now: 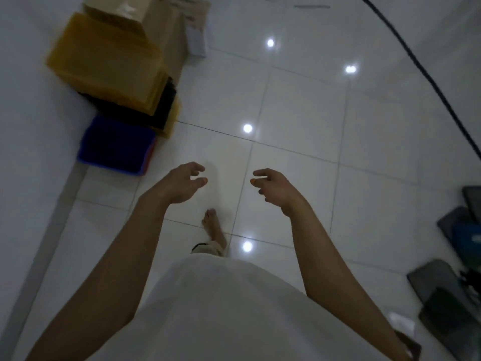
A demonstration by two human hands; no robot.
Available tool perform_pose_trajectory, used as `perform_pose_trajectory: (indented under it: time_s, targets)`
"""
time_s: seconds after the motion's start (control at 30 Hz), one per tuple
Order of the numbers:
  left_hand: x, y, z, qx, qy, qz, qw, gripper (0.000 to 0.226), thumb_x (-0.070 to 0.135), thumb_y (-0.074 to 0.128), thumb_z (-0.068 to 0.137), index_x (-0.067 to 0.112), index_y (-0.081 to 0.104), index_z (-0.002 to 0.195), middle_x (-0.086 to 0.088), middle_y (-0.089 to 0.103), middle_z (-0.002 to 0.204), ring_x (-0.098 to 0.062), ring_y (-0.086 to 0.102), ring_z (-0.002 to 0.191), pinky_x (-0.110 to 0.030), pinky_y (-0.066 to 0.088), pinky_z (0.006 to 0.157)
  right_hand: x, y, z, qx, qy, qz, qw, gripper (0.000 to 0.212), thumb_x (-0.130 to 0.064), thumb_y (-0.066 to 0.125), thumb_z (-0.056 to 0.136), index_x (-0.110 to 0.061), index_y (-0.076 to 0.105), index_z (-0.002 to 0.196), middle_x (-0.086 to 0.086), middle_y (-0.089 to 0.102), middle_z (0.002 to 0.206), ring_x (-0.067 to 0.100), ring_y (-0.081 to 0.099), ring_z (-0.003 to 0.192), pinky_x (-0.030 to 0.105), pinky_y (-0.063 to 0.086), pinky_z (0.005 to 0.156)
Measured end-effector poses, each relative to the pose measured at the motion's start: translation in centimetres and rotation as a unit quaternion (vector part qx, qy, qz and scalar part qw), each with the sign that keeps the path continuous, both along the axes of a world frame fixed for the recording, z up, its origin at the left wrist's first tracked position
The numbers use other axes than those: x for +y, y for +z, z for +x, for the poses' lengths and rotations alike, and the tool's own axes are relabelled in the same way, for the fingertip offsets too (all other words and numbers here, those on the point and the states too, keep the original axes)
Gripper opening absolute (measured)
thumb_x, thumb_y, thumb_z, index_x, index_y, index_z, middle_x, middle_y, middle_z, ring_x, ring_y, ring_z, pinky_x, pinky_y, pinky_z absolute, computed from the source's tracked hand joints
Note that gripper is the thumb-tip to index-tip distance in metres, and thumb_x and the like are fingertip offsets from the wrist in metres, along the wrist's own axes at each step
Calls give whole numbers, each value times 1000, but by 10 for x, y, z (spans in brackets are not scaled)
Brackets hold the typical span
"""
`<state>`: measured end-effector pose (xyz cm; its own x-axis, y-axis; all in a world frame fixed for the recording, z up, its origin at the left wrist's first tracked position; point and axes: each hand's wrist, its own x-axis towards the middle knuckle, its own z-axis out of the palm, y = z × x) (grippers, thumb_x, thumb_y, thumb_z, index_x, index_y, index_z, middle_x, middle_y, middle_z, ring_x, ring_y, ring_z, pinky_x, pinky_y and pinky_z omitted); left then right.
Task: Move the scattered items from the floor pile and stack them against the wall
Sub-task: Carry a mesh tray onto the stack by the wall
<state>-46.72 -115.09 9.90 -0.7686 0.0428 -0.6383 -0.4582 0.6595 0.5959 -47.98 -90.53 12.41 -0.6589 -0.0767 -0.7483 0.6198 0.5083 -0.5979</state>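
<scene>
Both hands are held out over the floor, holding nothing. The left hand (182, 185) and right hand (273, 186) show loosely curled, released fingers. Stacked bins are noted against the wall (28, 105) at ten o'clock: yellow bins (109, 63) above a blue bin (117, 144). Dark items (450, 290), blurred, remain at four o'clock. It is judged that the next item should be gripped two-handed, carried level, and set square on the stack.

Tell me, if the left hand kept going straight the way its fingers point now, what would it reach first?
Probably the right hand. The left hand hangs empty, its loosely curled fingers pointing across a gap at it, with only white floor tiles below. Depth is unclear.
</scene>
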Motion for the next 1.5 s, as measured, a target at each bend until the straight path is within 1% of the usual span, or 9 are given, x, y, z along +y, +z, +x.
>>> perform_pose_trajectory:
  time_s: [0.1, 0.3, 0.47, 0.6, 0.67, 0.73, 1.03, 1.37, 1.5]
  targets:
    - [52, -5, 21, 7, -86, -9, 996, 43, 35, 56, 95, 24, 48, 136, -2, 49, 139, -20, 52, 117, -36, 45, 95, 49, -13, 59, -7, -81, -8, 997, 34, -25, 60, 94, -19, 57, 128, 5, 61, 119, 22, 58, 111, 38, 46, 100]
    - [158, 8, 93, 52, -178, 63, 981, 36, 25, 57, 95, 16, 54, 130, -1, 55, 129, -16, 55, 104, -28, 42, 82, 128, -10, 203, -28, -246, 2, 969, 36, -24, 59, 94, -16, 55, 129, 5, 59, 122, 20, 57, 109, 37, 45, 101]
    - [236, 15, 157, 38, -289, 117, 949, 32, 22, 58, 95, 18, 57, 127, -2, 58, 128, -18, 60, 101, -36, 52, 83, 184, 12, 316, -8, -360, 31, 932, 38, -29, 60, 94, -21, 54, 131, 4, 59, 124, 20, 56, 113, 39, 44, 103]
    - [306, 27, 198, 50, -388, 158, 907, 30, 24, 56, 96, 23, 57, 126, 8, 56, 124, 0, 58, 92, -16, 44, 68, 225, 31, 384, 26, -470, 73, 879, 37, -30, 60, 94, -22, 55, 130, 5, 59, 121, 19, 57, 108, 33, 48, 93]
    - [332, 34, 212, 47, -435, 177, 882, 30, 25, 56, 96, 25, 57, 126, 12, 55, 122, -1, 57, 96, -10, 39, 68, 237, 35, 405, 38, -516, 87, 851, 37, -29, 59, 94, -22, 55, 130, 5, 57, 123, 17, 57, 104, 27, 46, 81]
    - [352, 37, 220, 42, -466, 186, 864, 28, 25, 57, 96, 28, 58, 123, 12, 56, 122, -6, 57, 102, -10, 40, 72, 246, 35, 416, 47, -551, 92, 828, 37, -27, 59, 94, -22, 55, 130, 7, 56, 126, 16, 56, 104, 24, 42, 75]
    - [458, 33, 175, 43, -555, 166, 814, 31, 24, 57, 95, 24, 56, 127, 7, 56, 126, -18, 57, 111, -28, 43, 87, 303, 35, 384, 59, -596, 75, 798, 42, -30, 59, 95, -23, 50, 136, 8, 46, 141, 17, 48, 121, 27, 39, 92]
    - [576, 42, 157, 28, -623, 179, 761, 29, 22, 58, 95, 23, 57, 124, 7, 57, 121, -14, 59, 102, -17, 41, 76, 368, 36, 389, 57, -670, 93, 734, 43, -31, 59, 95, -24, 50, 136, 7, 44, 143, 18, 46, 127, 27, 37, 95]
    - [624, 31, 173, 7, -657, 159, 737, 31, 23, 58, 95, 23, 57, 126, 7, 56, 123, -17, 58, 107, -23, 42, 83, 408, 26, 409, 44, -695, 93, 711, 42, -30, 60, 94, -24, 51, 135, 7, 45, 143, 17, 46, 126, 27, 39, 97]
